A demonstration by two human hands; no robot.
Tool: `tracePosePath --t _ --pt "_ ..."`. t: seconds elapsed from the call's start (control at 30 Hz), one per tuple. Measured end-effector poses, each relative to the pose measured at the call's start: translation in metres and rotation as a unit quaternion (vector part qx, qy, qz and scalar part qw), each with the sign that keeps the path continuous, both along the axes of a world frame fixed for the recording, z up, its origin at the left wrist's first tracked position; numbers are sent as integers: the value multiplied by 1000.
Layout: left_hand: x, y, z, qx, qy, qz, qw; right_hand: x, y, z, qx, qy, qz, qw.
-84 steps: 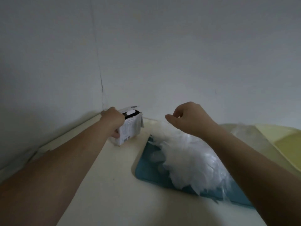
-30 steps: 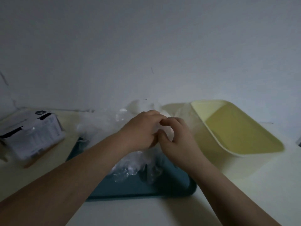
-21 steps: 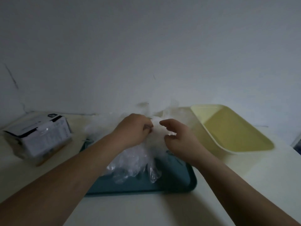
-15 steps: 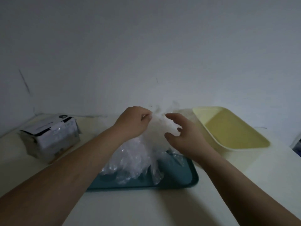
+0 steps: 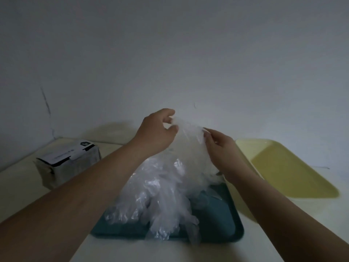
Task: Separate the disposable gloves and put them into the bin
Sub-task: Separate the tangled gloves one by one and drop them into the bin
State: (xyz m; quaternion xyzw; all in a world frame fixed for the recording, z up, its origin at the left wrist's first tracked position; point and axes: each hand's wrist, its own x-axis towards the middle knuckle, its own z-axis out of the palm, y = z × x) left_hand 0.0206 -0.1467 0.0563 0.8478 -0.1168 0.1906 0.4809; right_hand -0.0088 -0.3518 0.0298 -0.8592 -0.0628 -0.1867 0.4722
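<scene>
Both hands, left [image 5: 157,132] and right [image 5: 220,146], pinch the gloves [image 5: 188,140] lifted between them

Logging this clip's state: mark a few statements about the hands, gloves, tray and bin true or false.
1. Both the left hand and right hand pinch the clump of clear plastic disposable gloves. True.
2. The clump's lower end lies on the teal rectangular tray. True.
3. The pale yellow plastic bin stands left of the tray. False: it stands on the right.
4. The white cardboard box lies inside the bin. False: it stands left of the tray.
</scene>
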Motion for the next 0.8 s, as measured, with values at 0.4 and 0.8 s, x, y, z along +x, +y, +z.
tracePosePath --t 0.4,0.8 --pt "-9 -38 13 -103 53 -31 993 -9 -17 44 77 -97 -4 992" --pt "8 -67 8 186 70 -105 974 12 -64 67 321 32 -19 946"
